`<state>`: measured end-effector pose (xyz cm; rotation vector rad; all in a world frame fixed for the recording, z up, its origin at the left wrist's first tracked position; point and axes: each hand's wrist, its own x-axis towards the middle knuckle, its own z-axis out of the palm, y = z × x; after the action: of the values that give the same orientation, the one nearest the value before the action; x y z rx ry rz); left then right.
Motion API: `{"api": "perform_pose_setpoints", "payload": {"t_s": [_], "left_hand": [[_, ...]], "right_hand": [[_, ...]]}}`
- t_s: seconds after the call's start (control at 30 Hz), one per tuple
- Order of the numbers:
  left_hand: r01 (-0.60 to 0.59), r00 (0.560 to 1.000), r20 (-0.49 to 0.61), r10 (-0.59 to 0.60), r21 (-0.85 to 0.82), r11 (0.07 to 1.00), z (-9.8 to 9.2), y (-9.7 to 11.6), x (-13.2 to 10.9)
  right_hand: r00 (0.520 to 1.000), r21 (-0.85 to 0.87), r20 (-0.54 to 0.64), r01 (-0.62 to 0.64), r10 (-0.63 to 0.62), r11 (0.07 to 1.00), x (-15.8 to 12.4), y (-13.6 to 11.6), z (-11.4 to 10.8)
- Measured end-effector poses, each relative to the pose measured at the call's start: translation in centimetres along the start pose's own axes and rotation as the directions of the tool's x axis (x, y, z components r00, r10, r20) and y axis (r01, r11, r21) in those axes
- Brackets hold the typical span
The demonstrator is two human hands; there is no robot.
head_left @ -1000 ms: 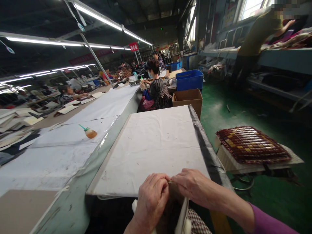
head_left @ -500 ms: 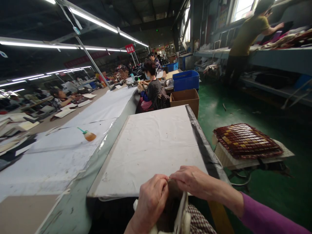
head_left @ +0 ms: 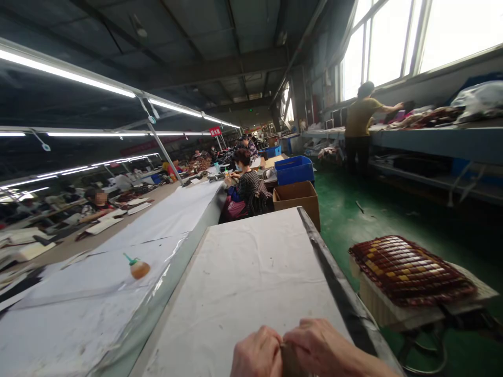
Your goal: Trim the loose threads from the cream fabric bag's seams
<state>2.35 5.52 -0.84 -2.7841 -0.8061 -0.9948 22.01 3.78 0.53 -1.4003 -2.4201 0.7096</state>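
At the bottom edge of the view, my left hand [head_left: 255,353] and my right hand [head_left: 320,345] are close together, both closed. Their fingers pinch the edge of a brownish-grey piece of fabric [head_left: 292,362], which shows only as a small patch between them. Most of this piece lies below the frame. Behind my hands stretches a table with a white cover [head_left: 255,272] and a dark strip down its right side.
Left of it, a longer white-covered table [head_left: 157,230] bears a small bottle of amber liquid [head_left: 139,269] with a green nozzle. On the right, a brown woven cushion-like piece [head_left: 412,269] rests on a stool. Ahead are a cardboard box [head_left: 296,201], a blue bin [head_left: 294,172] and several people.
My view has tilted up, so my hands and the fabric sit lower in the frame. The checked cloth and white edging seen before have dropped out of view. Both hands keep their pinch.
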Motion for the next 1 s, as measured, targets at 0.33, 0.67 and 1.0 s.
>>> {"api": "perform_pose_setpoints", "payload": {"t_s": [0.33, 0.67, 1.0], "left_hand": [[0.173, 0.985, 0.071, -0.16, -0.27, 0.947, -1.7, -0.7, 0.1], [0.167, 0.974, 0.176, -0.14, -0.147, 0.975, -2.0, 0.8, 0.6], [0.417, 0.888, 0.319, -0.331, -0.254, 0.873, -2.4, 1.5, 0.8]], "right_hand": [[0.996, 0.253, 0.007, -0.092, 0.094, 0.963, -0.5, -2.0, -0.1], [0.98, 0.236, -0.085, -0.154, 0.178, 0.959, -1.0, -0.8, 2.2], [0.972, 0.445, -0.122, -0.128, 0.201, 0.886, -0.1, -1.0, 1.4]]}}
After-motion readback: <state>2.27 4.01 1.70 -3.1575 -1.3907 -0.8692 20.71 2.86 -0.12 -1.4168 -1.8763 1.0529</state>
